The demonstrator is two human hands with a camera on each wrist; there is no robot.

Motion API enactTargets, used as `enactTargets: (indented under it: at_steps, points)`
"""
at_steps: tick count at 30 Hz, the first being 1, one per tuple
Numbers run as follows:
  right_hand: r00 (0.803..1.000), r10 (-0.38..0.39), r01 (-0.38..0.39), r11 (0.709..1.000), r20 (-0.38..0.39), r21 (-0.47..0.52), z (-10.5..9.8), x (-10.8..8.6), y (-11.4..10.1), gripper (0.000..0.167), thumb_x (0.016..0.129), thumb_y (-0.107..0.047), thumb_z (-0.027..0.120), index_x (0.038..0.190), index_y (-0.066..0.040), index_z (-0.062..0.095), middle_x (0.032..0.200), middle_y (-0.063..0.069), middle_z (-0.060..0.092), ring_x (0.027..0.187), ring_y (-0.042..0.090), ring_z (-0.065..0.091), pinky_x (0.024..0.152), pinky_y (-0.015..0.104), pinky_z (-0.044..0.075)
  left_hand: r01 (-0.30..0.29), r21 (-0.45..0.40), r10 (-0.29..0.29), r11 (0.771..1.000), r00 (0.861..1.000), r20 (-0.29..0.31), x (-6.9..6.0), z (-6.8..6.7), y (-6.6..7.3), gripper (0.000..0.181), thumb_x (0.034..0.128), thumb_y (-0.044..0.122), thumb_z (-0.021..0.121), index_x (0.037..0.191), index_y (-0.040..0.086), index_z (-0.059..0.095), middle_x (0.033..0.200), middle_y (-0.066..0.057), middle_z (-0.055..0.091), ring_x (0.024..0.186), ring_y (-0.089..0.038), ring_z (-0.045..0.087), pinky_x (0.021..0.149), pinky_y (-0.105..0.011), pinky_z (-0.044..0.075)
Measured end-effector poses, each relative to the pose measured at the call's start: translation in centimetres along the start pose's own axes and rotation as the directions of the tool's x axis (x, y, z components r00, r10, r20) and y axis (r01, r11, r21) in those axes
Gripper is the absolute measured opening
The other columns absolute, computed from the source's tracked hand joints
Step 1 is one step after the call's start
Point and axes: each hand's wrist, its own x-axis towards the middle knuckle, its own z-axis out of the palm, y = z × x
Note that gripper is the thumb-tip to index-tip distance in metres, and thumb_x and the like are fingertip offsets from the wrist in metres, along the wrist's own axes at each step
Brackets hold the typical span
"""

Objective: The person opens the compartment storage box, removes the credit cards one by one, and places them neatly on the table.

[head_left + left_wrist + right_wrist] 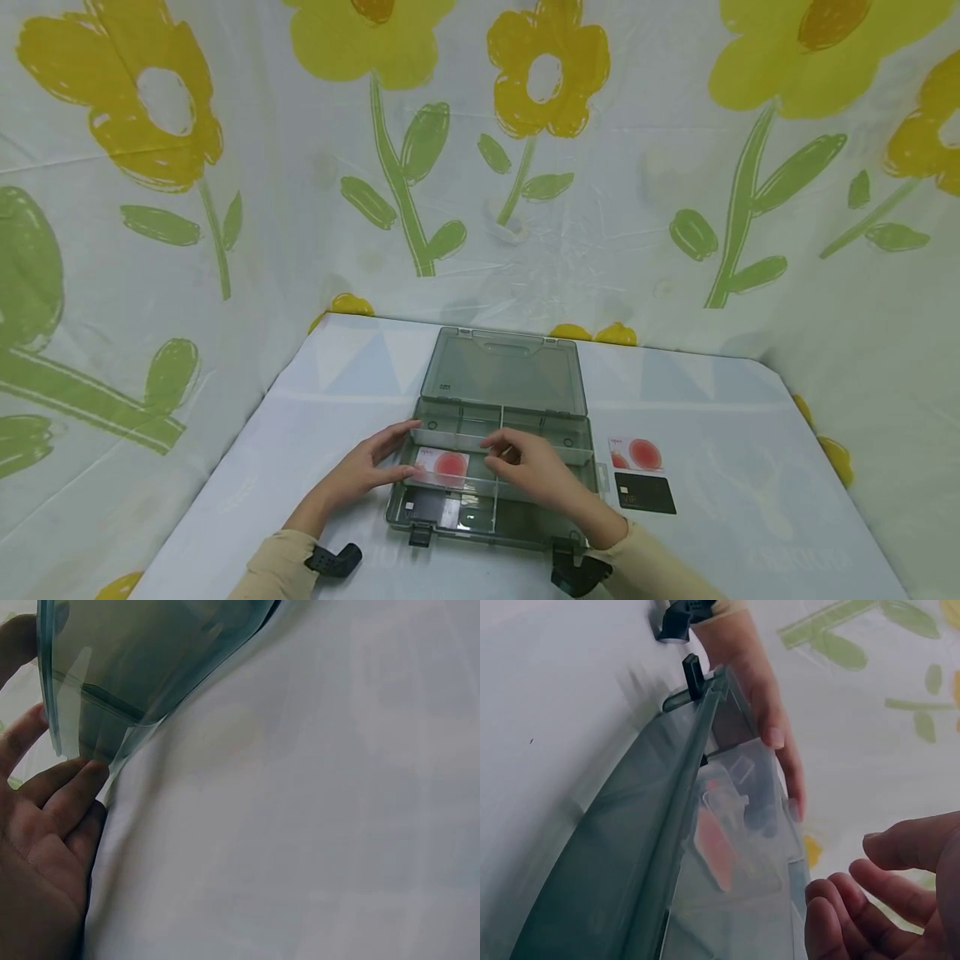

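Note:
A translucent grey-green compartment box lies with its lid folded back. My left hand touches the box's left side, fingers spread along the edge; the left wrist view shows those fingers against the wall. Over the middle row hovers my right hand, its fingers loosely bent. In the right wrist view nothing shows between the right thumb and fingers. A white card with red circles lies in the left middle compartment. In the front left compartment is a dark card.
To the right of the box, another white card with red circles lies just behind a black card. Clear dividers stand up inside the box. Two dark latches jut from its front edge. Flowered cloth encloses the table.

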Motion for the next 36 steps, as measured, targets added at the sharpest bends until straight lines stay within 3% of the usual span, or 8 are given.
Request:
enactTargets:
  at_steps: [6, 10, 14, 21, 27, 32, 36]
  points:
    - [0.999, -0.012, 0.008, 0.997, 0.050, 0.073, 0.7, 1.1, -0.5, 0.030, 0.102, -0.022, 0.064, 0.128, -0.007, 0.067, 0.106, -0.001, 0.068, 0.087, 0.013, 0.065, 0.071, 0.025, 0.056, 0.012, -0.005, -0.012, 1.000, 1.000, 0.002, -0.1, 0.0, 0.2, 0.073, 0.0932, 0.025, 0.077, 0.157, 0.020, 0.040, 0.163, -0.006, 0.036, 0.151, -0.034, 0.029, 0.114, -0.014, 0.029]
    - [0.996, -0.019, 0.014, 0.998, 0.082, 0.065, 1.4, 1.9, -0.7, 0.032, 0.101, -0.019, 0.065, 0.130, -0.005, 0.065, 0.109, 0.002, 0.069, 0.093, 0.016, 0.067, 0.074, 0.026, 0.057, 0.006, -0.011, -0.006, 1.000, 1.000, 0.005, 0.0, 0.0, 0.0, 0.073, 0.0934, 0.025, 0.076, 0.157, 0.020, 0.040, 0.163, -0.005, 0.035, 0.151, -0.034, 0.029, 0.114, -0.013, 0.029]
    - [0.995, 0.008, -0.008, 1.000, 0.104, 0.000, 1.9, 2.3, -1.1, 0.035, 0.100, -0.021, 0.066, 0.131, -0.006, 0.065, 0.111, 0.001, 0.070, 0.097, 0.017, 0.068, 0.077, 0.029, 0.058, 0.006, -0.006, -0.006, 1.000, 1.000, 0.003, -0.1, 0.0, 0.0, 0.073, 0.0937, 0.025, 0.076, 0.157, 0.020, 0.040, 0.163, -0.005, 0.035, 0.151, -0.034, 0.029, 0.116, -0.017, 0.030]
    - [0.990, 0.065, -0.053, 0.993, 0.123, -0.103, 2.4, 2.8, -2.4, 0.041, 0.098, -0.020, 0.067, 0.134, -0.002, 0.063, 0.115, 0.007, 0.071, 0.101, 0.023, 0.068, 0.077, 0.034, 0.059, 0.001, 0.011, -0.001, 1.000, 1.000, -0.005, 0.0, 0.0, 0.0, 0.072, 0.0941, 0.024, 0.076, 0.157, 0.018, 0.040, 0.163, -0.008, 0.035, 0.150, -0.036, 0.029, 0.122, -0.043, 0.030]
    - [0.984, 0.098, -0.070, 0.981, 0.151, -0.181, 3.0, 3.4, -2.8, 0.049, 0.095, -0.017, 0.066, 0.139, 0.001, 0.058, 0.121, 0.013, 0.071, 0.103, 0.023, 0.068, 0.074, 0.033, 0.055, -0.033, 0.022, 0.033, 0.999, 0.999, -0.012, 0.0, 0.0, -0.1, 0.069, 0.0946, 0.021, 0.075, 0.156, 0.017, 0.042, 0.161, -0.011, 0.037, 0.149, -0.039, 0.030, 0.122, -0.038, 0.030]
    - [0.979, 0.136, -0.093, 0.961, 0.154, -0.261, 3.3, 3.7, -3.0, 0.051, 0.094, -0.017, 0.065, 0.141, 0.000, 0.056, 0.128, 0.014, 0.068, 0.115, 0.026, 0.065, 0.087, 0.041, 0.058, -0.039, 0.028, 0.039, 0.999, 0.999, -0.014, 0.1, 0.1, -0.1, 0.069, 0.0945, 0.021, 0.075, 0.155, 0.017, 0.042, 0.161, -0.011, 0.038, 0.149, -0.039, 0.030, 0.122, -0.041, 0.030]
    - [0.974, 0.147, -0.088, 0.947, 0.171, -0.309, 3.5, 3.9, -3.2, 0.052, 0.094, -0.016, 0.063, 0.142, 0.000, 0.055, 0.132, 0.016, 0.065, 0.121, 0.028, 0.062, 0.096, 0.047, 0.056, -0.016, 0.018, 0.017, 1.000, 1.000, -0.017, 0.1, 0.0, 0.0, 0.071, 0.0931, 0.022, 0.077, 0.155, 0.019, 0.043, 0.161, -0.009, 0.039, 0.150, -0.036, 0.031, 0.122, -0.035, 0.031]
